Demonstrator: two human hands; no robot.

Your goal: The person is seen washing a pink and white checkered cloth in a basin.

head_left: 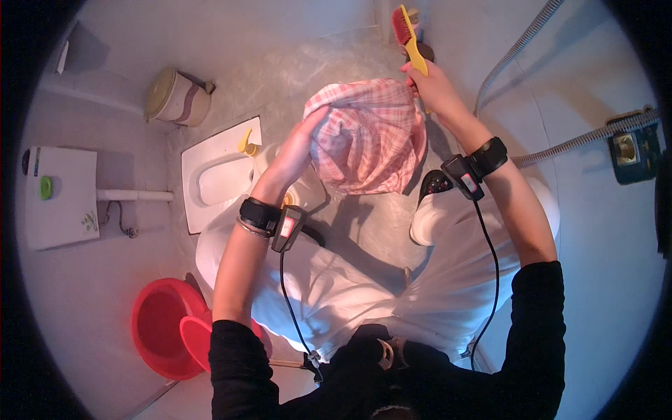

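Nearest is the person's black top (462, 392), along the near edge; beyond it the hands are apart; the right hand (432, 84) is closed round the handle of a yellow scrubbing brush (412, 47), whose red bristles point toward the far end; the left hand (302, 143) goes in under a pink-and-white checked cloth (367, 140), so I cannot tell how its fingers grip; the cloth bunches between the hands, at the far middle, above the grey floor (353, 217); a dark patterned shoe (435, 182) stands just nearer, to its right.

Left of the cloth, a yellow pump-top bottle (246, 145) stands beside the squat toilet (238, 133); a lidded bin (178, 98) sits farther left, red basins (164, 329) near left, a corrugated hose (588, 140) at the right.

A sideways swing of the left forearm could knock the bottle, I judge; a loosened left hold could drop the cloth on the floor; the wrist cables (294, 311) could catch on a knee if the arms reach far.
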